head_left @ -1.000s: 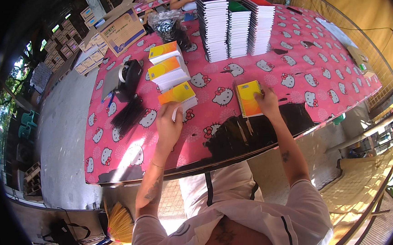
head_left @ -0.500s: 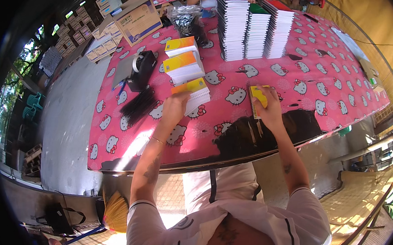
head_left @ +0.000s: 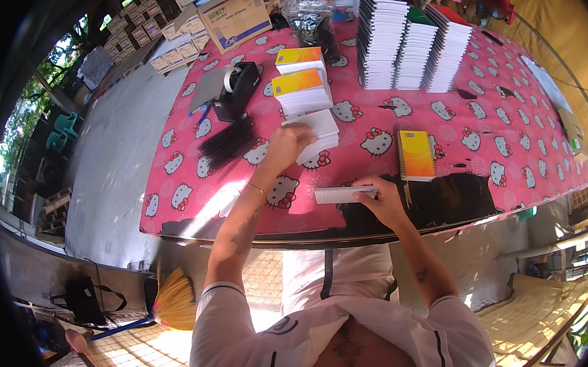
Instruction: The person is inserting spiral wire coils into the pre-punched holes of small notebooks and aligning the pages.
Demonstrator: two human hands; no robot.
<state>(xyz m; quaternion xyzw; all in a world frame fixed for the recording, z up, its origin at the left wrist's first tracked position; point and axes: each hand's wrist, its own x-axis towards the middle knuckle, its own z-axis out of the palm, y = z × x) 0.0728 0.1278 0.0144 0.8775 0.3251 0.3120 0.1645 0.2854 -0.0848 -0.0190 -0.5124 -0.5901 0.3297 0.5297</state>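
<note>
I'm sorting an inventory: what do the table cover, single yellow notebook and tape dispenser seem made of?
Table cover: probably thin vinyl with a faint sheen; ragged tears show black beneath.
Yellow notebook: likely smooth coated card outside, judging by its crisp corners.
Tape dispenser: smooth black moulded body, probably plastic; painted metal possible.

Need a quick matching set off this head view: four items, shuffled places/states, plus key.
Column 1
1. Right hand
2. Left hand
3. Yellow notebook
4. Tape dispenser

Column 2
A. Lying flat, to the right of both hands
B. Black, standing left of the yellow-topped stacks
C. Gripping a white pad near the table's front edge
D. Fingers at a stack of white pages

Pairs: 1-C, 2-D, 3-A, 4-B
</note>
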